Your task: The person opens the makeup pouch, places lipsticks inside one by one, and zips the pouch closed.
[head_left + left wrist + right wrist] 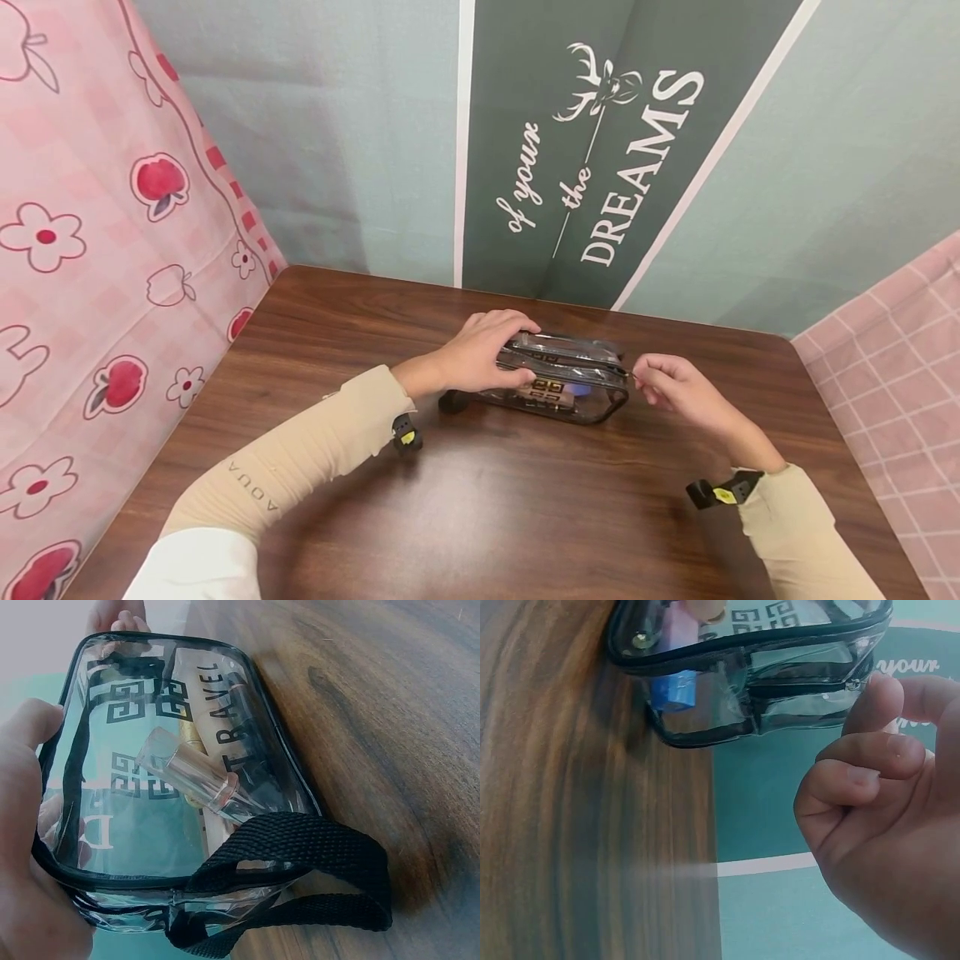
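A clear zip pouch (600, 408) with black piping stands on the table, black square patterns and "TRAVEL" printed on its side. My left hand (483, 354) grips its top near the left end, thumb on the near side and fingers over the far side. At the other end my right hand (678, 392) pinches the zipper pull (855, 685) between thumb and forefinger. Inside the pouch lie a clear-capped cosmetic tube (196, 774) and a pink item with a blue end (673, 691). Whether the zip is fully closed cannot be told.
A black webbing strap (337, 840) loops from the pouch's left end onto the brown wooden table (465, 508). Behind the table hangs a green printed cloth (540, 267). Pink cloths flank the left (67, 333) and right (900, 383) sides.
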Action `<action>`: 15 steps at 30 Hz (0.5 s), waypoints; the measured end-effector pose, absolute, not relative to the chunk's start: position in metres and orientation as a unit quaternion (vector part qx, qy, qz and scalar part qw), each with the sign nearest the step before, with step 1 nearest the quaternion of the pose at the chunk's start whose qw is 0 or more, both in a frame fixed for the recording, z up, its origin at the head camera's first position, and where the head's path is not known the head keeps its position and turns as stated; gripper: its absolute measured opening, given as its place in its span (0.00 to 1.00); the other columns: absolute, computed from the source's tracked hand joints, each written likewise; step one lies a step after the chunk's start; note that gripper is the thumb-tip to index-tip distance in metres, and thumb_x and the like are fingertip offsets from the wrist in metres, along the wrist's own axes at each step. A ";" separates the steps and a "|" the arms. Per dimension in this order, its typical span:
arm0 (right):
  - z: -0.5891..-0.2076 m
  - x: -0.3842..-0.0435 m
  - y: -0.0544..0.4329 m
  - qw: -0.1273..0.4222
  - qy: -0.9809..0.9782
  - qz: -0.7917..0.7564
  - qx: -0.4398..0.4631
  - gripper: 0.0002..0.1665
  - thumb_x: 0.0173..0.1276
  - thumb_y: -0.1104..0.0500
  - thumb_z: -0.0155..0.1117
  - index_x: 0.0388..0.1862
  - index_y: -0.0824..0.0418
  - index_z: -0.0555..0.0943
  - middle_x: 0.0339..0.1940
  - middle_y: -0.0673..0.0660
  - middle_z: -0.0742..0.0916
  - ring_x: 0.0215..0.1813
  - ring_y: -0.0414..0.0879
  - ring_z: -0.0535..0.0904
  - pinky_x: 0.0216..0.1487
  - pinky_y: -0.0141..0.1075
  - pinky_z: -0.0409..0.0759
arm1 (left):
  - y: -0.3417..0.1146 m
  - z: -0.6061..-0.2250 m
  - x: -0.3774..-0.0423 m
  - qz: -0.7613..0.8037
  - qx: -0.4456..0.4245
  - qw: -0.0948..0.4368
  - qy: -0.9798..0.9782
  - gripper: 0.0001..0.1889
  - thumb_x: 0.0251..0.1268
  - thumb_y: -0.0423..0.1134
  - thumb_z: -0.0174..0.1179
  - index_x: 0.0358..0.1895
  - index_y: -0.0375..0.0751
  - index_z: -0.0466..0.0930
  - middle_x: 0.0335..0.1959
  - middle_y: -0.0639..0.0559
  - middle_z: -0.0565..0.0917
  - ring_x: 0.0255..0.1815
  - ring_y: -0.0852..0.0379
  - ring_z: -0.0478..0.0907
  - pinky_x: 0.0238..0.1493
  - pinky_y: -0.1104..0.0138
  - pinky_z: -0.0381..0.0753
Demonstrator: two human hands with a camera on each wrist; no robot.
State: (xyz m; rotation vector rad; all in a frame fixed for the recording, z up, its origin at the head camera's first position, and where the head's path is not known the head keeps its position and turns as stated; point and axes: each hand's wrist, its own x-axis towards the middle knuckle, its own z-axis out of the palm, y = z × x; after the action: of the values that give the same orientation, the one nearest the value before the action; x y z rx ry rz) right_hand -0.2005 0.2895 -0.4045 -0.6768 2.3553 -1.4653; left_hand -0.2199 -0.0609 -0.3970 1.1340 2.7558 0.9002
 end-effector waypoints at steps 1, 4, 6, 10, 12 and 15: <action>-0.404 -0.201 0.289 0.144 0.815 -0.509 -0.236 0.16 0.82 0.66 0.45 0.33 0.63 0.75 0.18 0.54 0.75 0.15 0.46 0.60 0.13 0.40 0.60 | -0.061 -0.397 -0.220 0.291 0.364 0.015 0.885 0.34 0.64 0.54 0.67 0.70 0.47 0.70 0.71 0.51 0.70 0.71 0.51 0.64 0.68 0.52 0.60; -0.402 -0.202 0.288 0.145 0.815 -0.508 -0.238 0.16 0.82 0.67 0.45 0.32 0.63 0.75 0.18 0.53 0.75 0.15 0.46 0.60 0.13 0.39 0.60 | -0.061 -0.397 -0.219 0.294 0.365 0.017 0.883 0.33 0.64 0.53 0.67 0.70 0.47 0.70 0.72 0.50 0.70 0.72 0.50 0.63 0.70 0.51 0.58; -0.400 -0.203 0.286 0.144 0.818 -0.505 -0.236 0.16 0.82 0.66 0.45 0.32 0.64 0.75 0.19 0.51 0.75 0.15 0.45 0.61 0.13 0.39 0.60 | -0.061 -0.398 -0.219 0.294 0.366 0.018 0.883 0.34 0.65 0.53 0.67 0.70 0.46 0.69 0.72 0.49 0.70 0.72 0.50 0.63 0.70 0.51 0.57; -0.395 -0.204 0.280 0.141 0.826 -0.495 -0.232 0.15 0.82 0.66 0.47 0.32 0.66 0.75 0.19 0.51 0.75 0.15 0.44 0.61 0.14 0.39 0.60 | -0.061 -0.398 -0.219 0.292 0.364 0.020 0.884 0.34 0.65 0.53 0.67 0.71 0.47 0.69 0.72 0.50 0.69 0.73 0.51 0.62 0.71 0.51 0.56; -0.391 -0.204 0.276 0.140 0.830 -0.488 -0.231 0.14 0.81 0.65 0.48 0.33 0.67 0.75 0.20 0.52 0.75 0.16 0.45 0.62 0.15 0.39 0.61 | -0.061 -0.399 -0.220 0.292 0.363 0.020 0.885 0.33 0.65 0.53 0.67 0.71 0.48 0.69 0.72 0.51 0.69 0.73 0.51 0.62 0.71 0.51 0.56; -0.385 -0.204 0.270 0.134 0.840 -0.472 -0.233 0.14 0.81 0.65 0.50 0.32 0.66 0.76 0.20 0.54 0.75 0.18 0.46 0.64 0.17 0.39 0.63 | -0.061 -0.399 -0.220 0.292 0.363 0.020 0.885 0.33 0.65 0.53 0.67 0.70 0.48 0.69 0.72 0.51 0.69 0.73 0.51 0.63 0.71 0.51 0.56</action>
State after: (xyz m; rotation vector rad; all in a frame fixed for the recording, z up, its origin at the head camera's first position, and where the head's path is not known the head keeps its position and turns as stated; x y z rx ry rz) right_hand -0.2035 0.2695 -0.3853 -0.6757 2.4346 -1.3677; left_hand -0.2200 -0.0614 -0.3993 1.1262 2.7448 0.9053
